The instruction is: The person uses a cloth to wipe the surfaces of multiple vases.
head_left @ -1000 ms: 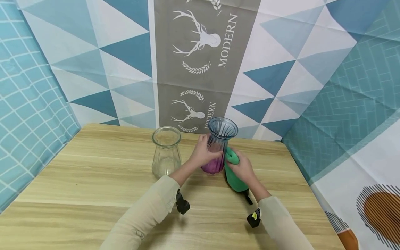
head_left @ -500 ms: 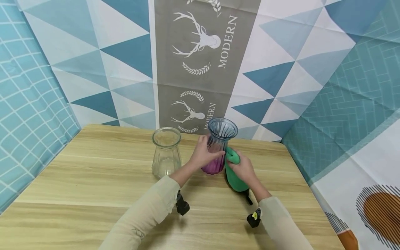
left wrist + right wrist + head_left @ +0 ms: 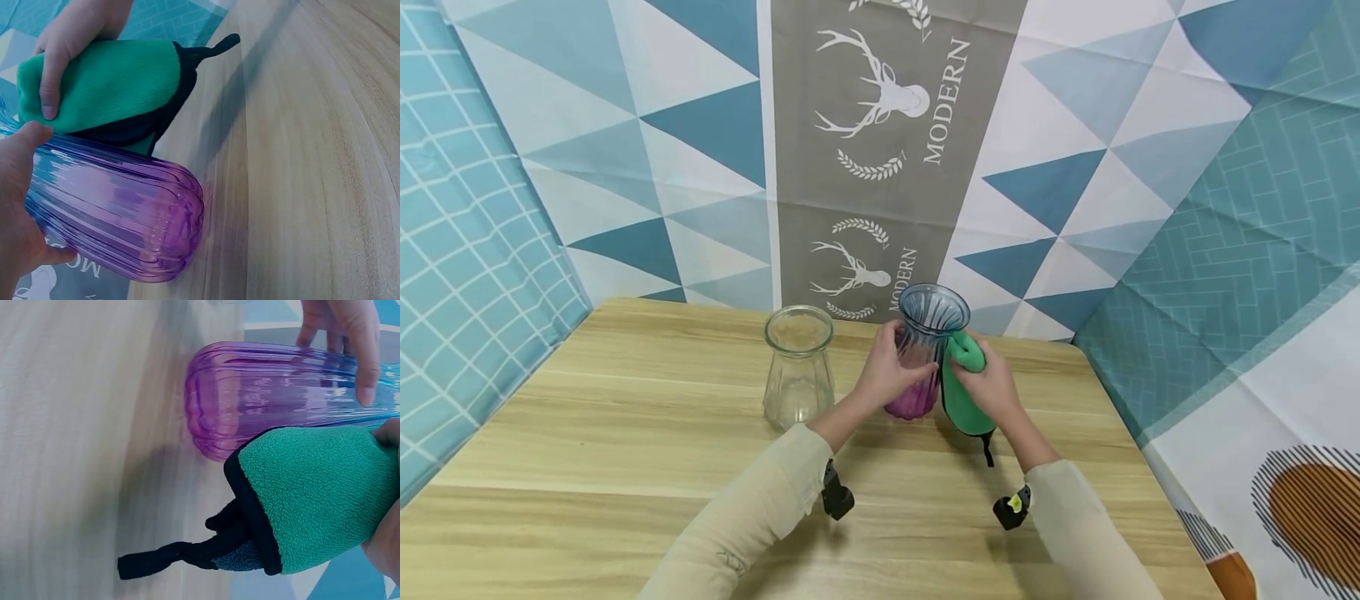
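A ribbed glass vase (image 3: 917, 396), blue at its flared rim and purple at its base, stands near the back of the table. My left hand (image 3: 883, 371) grips it round the middle from the left, thumb in front. In my right hand (image 3: 994, 383) is a folded green cloth (image 3: 966, 404) with black edging and a black loop, held against the vase's right side just below the rim. The left wrist view shows the cloth (image 3: 119, 81) lying along the vase (image 3: 125, 206). In the right wrist view, the cloth (image 3: 319, 494) hangs with its loop pointing away from the hand.
A clear glass vase (image 3: 799, 375) stands upright on the wooden table (image 3: 625, 467), left of the coloured vase. Patterned cloth hangings (image 3: 857, 167) rise behind the table and at both sides. A small black camera (image 3: 837, 493) sits at each wrist.
My right hand has moved the green cloth up along the vase's right side, toward the rim. The left hand and both vases look nearly unmoved.
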{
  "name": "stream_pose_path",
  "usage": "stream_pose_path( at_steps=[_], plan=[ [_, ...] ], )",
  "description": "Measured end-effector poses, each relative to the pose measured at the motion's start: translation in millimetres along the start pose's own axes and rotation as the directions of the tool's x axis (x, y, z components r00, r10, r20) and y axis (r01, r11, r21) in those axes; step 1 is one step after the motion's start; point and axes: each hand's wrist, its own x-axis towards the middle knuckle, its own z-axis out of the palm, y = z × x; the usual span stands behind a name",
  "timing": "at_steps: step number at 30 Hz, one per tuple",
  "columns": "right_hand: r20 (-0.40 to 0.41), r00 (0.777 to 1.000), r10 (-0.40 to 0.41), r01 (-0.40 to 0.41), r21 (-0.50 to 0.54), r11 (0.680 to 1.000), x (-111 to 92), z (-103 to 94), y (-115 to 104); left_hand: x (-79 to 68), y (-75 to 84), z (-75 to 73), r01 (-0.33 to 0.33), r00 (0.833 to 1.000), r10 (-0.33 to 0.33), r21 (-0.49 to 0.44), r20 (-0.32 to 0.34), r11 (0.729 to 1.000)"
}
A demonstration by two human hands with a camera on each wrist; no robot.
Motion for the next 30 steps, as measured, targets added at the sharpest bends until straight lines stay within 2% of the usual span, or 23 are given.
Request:
stream_pose_path(
  at_steps=[4,11,24,30],
  plan=[
    [-0.007,1.0,-0.007,0.007,0.016,1.0,1.8,-2.8,-5.2,0.3,0.4,-2.1,0.003,1.0,-0.003,0.007,0.013,1.0],
    [-0.004,0.999,-0.037,0.037,-0.036,0.999,2.6,-2.0,-8.2,0.1,1.9,-4.5,0.011,1.0,-0.011,-0.003,0.025,1.0],
    [0.032,0.996,-0.079,0.082,-0.091,0.992,-4.0,11.0,8.9,-0.2,-1.9,-3.1,0.01,1.0,-0.01,-0.005,0.02,1.0],
    [0.075,0.996,-0.051,0.061,-0.13,0.99,-8.8,14.8,16.1,-0.2,0.9,-5.0,0.014,0.999,-0.015,0.013,0.029,1.0]
  ],
)
